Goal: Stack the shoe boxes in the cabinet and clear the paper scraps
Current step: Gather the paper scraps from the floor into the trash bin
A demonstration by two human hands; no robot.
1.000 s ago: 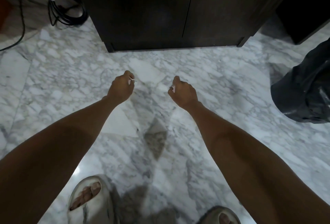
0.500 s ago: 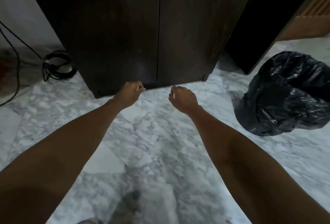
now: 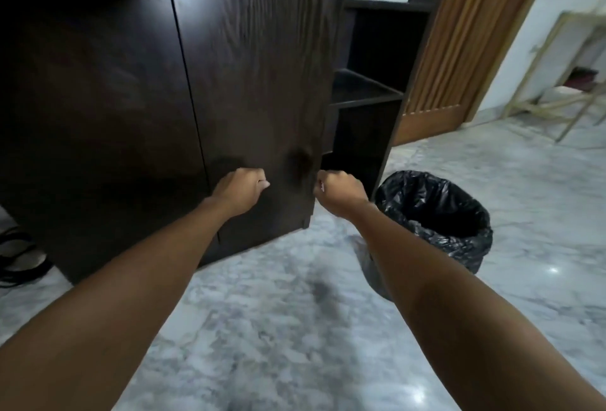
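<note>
The dark wooden cabinet (image 3: 249,83) stands in front of me with both doors closed; no shoe boxes show. My left hand (image 3: 241,192) is a fist before the right door's lower part, with a small white paper scrap (image 3: 264,184) pinched at its fingertips. My right hand (image 3: 339,192) is a fist at the cabinet's right edge, and a tiny white paper scrap (image 3: 322,187) shows between its fingers. A bin lined with a black bag (image 3: 436,214) sits open on the floor just right of my right hand.
Dark open shelves (image 3: 367,96) adjoin the cabinet's right side, with a slatted wooden door (image 3: 459,50) beyond them. Black cables (image 3: 19,263) lie on the marble floor (image 3: 278,328) at the left. A pale wooden frame (image 3: 557,89) leans at the far right.
The view has lifted from the floor up to the cabinet front and swung right. Both fists have risen with it and now sit closer to the bin, whose open top has come into view.
</note>
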